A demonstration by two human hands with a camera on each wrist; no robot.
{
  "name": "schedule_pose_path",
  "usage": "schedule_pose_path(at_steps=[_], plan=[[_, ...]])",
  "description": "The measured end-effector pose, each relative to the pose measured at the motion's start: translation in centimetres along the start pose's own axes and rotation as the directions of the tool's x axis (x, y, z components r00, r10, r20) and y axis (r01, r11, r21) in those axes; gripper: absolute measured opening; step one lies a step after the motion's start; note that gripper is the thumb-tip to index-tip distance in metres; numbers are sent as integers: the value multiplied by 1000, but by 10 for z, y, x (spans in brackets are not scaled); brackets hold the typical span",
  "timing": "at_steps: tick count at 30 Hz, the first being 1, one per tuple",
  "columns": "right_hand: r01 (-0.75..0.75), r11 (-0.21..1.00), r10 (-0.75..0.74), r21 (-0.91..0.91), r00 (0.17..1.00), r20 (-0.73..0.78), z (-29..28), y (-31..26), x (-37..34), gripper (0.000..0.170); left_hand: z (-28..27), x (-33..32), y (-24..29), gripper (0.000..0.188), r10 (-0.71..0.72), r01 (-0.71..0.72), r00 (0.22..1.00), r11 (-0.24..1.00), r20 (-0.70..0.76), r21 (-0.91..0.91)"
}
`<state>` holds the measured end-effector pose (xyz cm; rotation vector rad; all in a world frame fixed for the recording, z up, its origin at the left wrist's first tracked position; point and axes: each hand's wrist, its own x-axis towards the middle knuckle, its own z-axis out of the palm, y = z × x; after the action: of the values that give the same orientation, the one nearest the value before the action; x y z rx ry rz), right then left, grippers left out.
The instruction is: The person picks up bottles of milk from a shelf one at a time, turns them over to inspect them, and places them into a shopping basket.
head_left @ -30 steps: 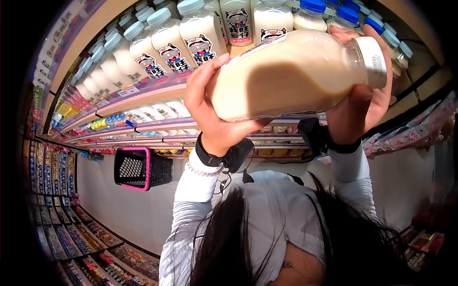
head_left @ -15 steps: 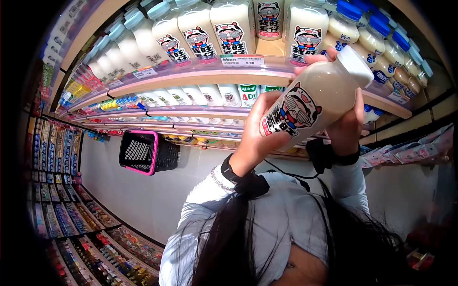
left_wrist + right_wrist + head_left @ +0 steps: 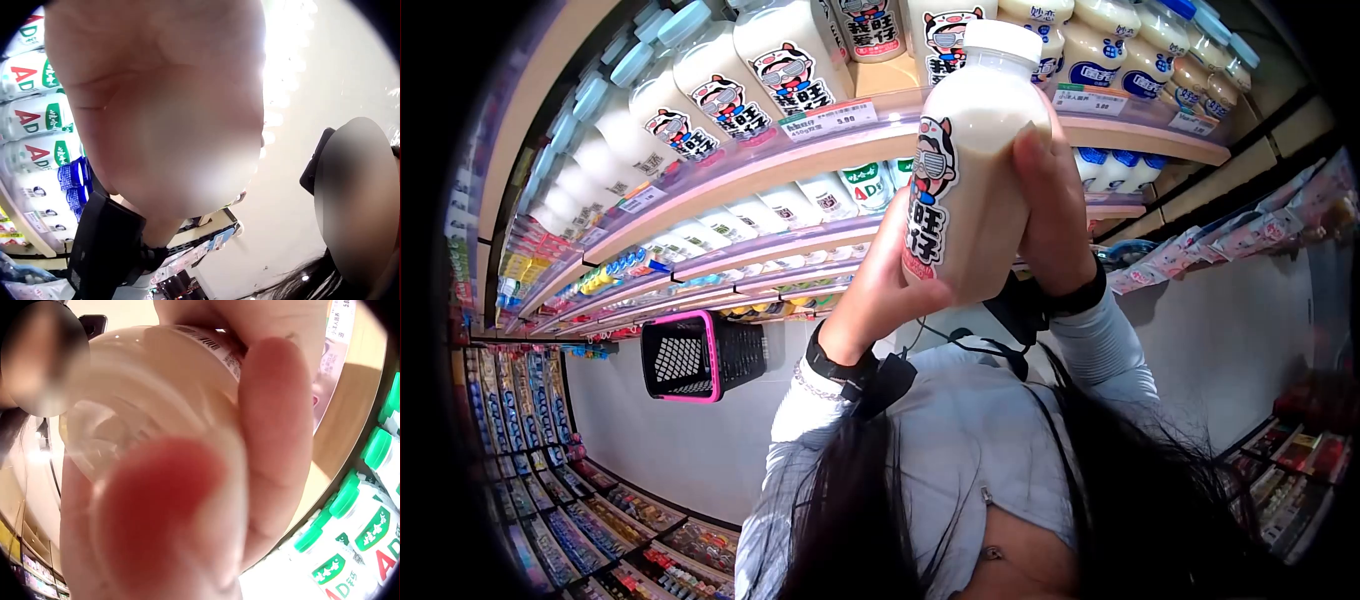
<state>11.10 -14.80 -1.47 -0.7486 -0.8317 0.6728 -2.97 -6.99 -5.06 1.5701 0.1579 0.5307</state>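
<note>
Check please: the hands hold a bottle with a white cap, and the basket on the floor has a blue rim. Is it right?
Not quite: in the head view, the basket has a pink rim, not blue. The left hand and right hand do hold the white-capped bottle, and the basket is on the floor.

Furniture: I observe tiered, wood-edged shelves (image 3: 800, 158) ahead | Left: densely stocked, dark-framed racks (image 3: 528, 440) | Floor (image 3: 660, 440): smooth, pale grey, extending between both | Ceiling (image 3: 350, 75): pale, viewed from the left wrist | Light: bright white glare (image 3: 284, 44) overhead
</note>
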Motion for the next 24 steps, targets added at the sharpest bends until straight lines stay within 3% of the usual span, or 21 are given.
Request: schedule_pose_path(at_steps=[2, 6, 10, 13, 17, 20, 24], plan=[[-25, 997, 22, 68, 999, 37, 1, 2, -3, 56, 0, -3, 3, 88, 74, -75, 997, 993, 12, 94], [-79, 988, 64, 132, 991, 114, 7, 3, -11, 61, 1, -11, 13, 93, 89, -90, 995, 996, -45, -26], [35, 999, -35, 4, 984, 175, 18, 18, -20, 65, -10, -16, 13, 97, 374, -325, 925, 875, -74, 358], [86, 993, -59, -84, 958, 281, 30, 23, -23, 70, -27, -26, 15, 101, 330, -265, 941, 857, -77, 442], [72, 996, -48, -49, 923, 383, 59, 26, -24, 77, -39, -42, 27, 82, 169, -111, 974, 936, -152, 334], [63, 996, -29, -69, 911, 411, 79, 33, -22, 79, -52, -50, 34, 69, 159, -92, 971, 939, -181, 330], [11, 999, 9, -47, 917, 398, 101, 47, -22, 78, -78, -71, 23, 71, 218, -118, 948, 917, -231, 381]])
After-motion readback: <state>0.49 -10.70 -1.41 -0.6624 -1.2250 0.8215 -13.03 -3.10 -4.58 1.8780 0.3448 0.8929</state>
